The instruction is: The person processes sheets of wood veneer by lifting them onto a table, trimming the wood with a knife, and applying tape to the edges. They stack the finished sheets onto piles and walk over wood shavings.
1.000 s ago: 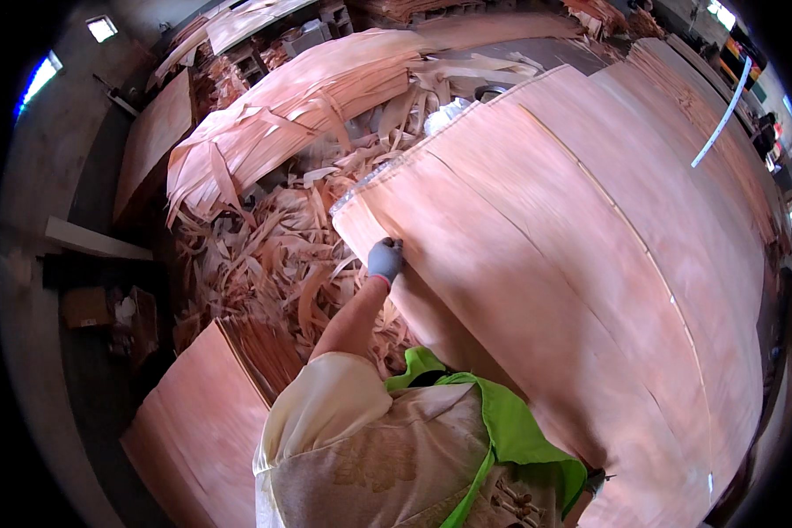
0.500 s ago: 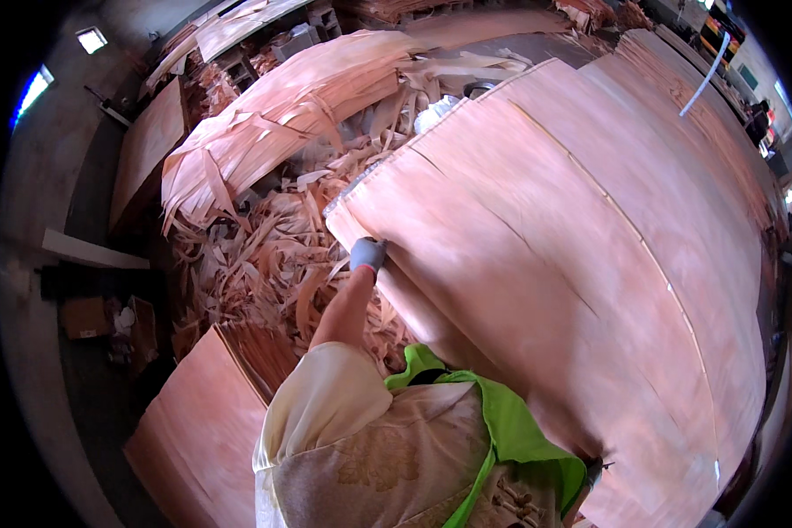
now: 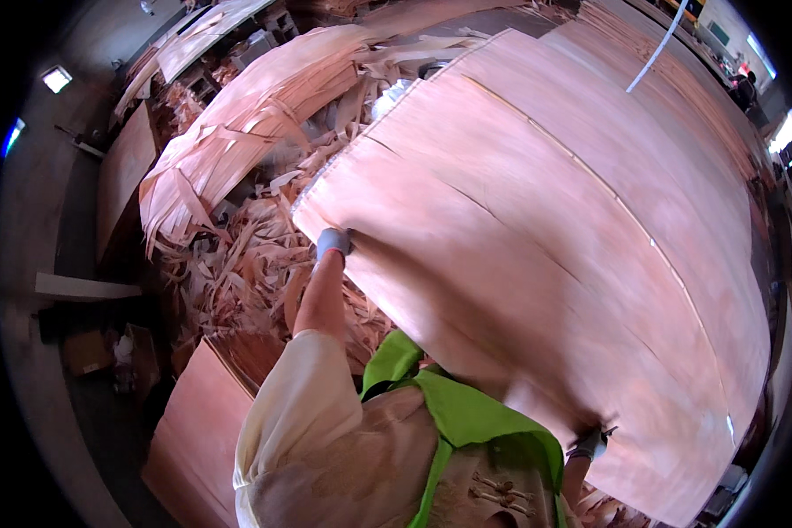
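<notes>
Head view: a broad, pale pinkish wood veneer sheet (image 3: 502, 255) spreads across the centre and right. The grey-gloved left hand (image 3: 334, 241) is closed on its left edge; the grey-gloved right hand (image 3: 592, 443) is at its near edge, finger opening and hold impossible to tell. Curled pinkish veneer scraps (image 3: 233, 255) lie heaped beyond the left edge.

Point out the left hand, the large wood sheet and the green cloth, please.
Left hand (image 3: 333, 240): head view, back of the glove.
Large wood sheet (image 3: 554, 227): head view, broad upper face.
Green cloth (image 3: 487, 408): head view, wide part.
</notes>
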`<act>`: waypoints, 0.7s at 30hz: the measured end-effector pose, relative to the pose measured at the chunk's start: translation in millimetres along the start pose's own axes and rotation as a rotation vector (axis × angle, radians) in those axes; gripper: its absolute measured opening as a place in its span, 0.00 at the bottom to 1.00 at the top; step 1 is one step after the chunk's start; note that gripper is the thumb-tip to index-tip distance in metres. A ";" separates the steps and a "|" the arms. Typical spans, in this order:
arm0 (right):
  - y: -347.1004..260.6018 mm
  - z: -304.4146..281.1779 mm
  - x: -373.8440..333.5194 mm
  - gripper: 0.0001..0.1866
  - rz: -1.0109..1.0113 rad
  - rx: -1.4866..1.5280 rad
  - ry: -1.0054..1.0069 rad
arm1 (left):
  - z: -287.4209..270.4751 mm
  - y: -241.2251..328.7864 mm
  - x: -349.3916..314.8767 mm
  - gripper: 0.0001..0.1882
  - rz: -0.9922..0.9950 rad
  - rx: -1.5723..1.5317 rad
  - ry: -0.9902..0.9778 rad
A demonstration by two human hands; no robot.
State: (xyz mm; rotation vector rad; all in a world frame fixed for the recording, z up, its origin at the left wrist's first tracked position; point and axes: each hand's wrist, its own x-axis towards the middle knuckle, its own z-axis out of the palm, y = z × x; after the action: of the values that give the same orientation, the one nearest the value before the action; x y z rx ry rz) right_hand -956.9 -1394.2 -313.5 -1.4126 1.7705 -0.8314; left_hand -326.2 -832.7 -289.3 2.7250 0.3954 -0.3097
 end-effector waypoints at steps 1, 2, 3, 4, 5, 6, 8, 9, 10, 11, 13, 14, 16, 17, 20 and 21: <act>-18.6 -5.5 -14.1 0.12 -0.100 -0.101 0.066 | -4.6 11.1 -10.4 0.27 -0.095 -0.070 -0.111; -31.8 -11.5 -16.3 0.10 -0.027 -0.152 0.034 | -26.5 26.5 -25.6 0.30 -0.192 -0.143 -0.204; -45.2 -17.9 -19.2 0.13 0.047 -0.203 0.000 | -23.3 28.1 -27.5 0.30 -0.132 -0.050 -0.145; -58.4 -14.4 -24.6 0.17 0.122 -0.243 -0.056 | -34.9 24.2 -31.1 0.31 -0.081 0.045 -0.064; -65.9 -23.8 -29.5 0.22 0.200 -0.300 -0.085 | -39.9 34.1 -45.3 0.32 -0.072 0.084 0.005; -62.1 -24.2 -33.6 0.24 0.106 -0.383 -0.050 | -56.4 34.6 -50.5 0.30 -0.056 0.105 0.018; -48.4 -31.4 -39.2 0.24 -0.254 -0.612 0.122 | -74.4 54.9 -58.8 0.28 0.022 0.116 0.003; -30.2 -38.8 -28.1 0.24 -0.549 -0.422 0.159 | -73.9 71.2 -68.6 0.24 0.110 0.081 0.051; -6.4 -52.8 -4.0 0.23 -0.660 -0.322 0.199 | -66.4 84.4 -73.8 0.21 0.199 0.022 0.081; -37.6 -2.7 -37.6 0.20 -0.073 0.314 -0.088 | -69.3 83.2 -80.0 0.19 0.379 -0.019 0.167; -71.9 35.4 -76.1 0.18 0.082 0.157 -0.302 | -46.0 112.5 -96.3 0.14 0.799 -0.201 0.232; -71.5 63.5 -97.2 0.18 -0.136 0.087 -0.314 | -34.3 134.9 -106.5 0.12 0.997 -0.070 0.223; -127.4 119.4 -138.9 0.17 -0.032 0.105 -0.584 | -9.6 158.3 -113.2 0.13 1.286 0.010 -0.020; -155.8 142.9 -162.3 0.16 0.023 0.102 -0.708 | 2.5 164.2 -110.0 0.13 1.386 0.053 -0.068; -179.2 179.1 -157.6 0.07 -0.207 0.068 -0.700 | 40.8 171.0 -64.3 0.13 1.462 0.095 -0.062; -186.3 188.9 -147.2 0.07 -0.276 0.002 -0.638 | 42.7 169.5 -24.5 0.13 1.349 0.051 0.029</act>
State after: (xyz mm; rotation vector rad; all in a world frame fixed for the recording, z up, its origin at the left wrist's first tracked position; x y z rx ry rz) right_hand -679.4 -1295.9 -240.3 -1.7058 1.1068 -0.4353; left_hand -303.2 -1006.3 -266.4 2.3863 -1.3905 0.1100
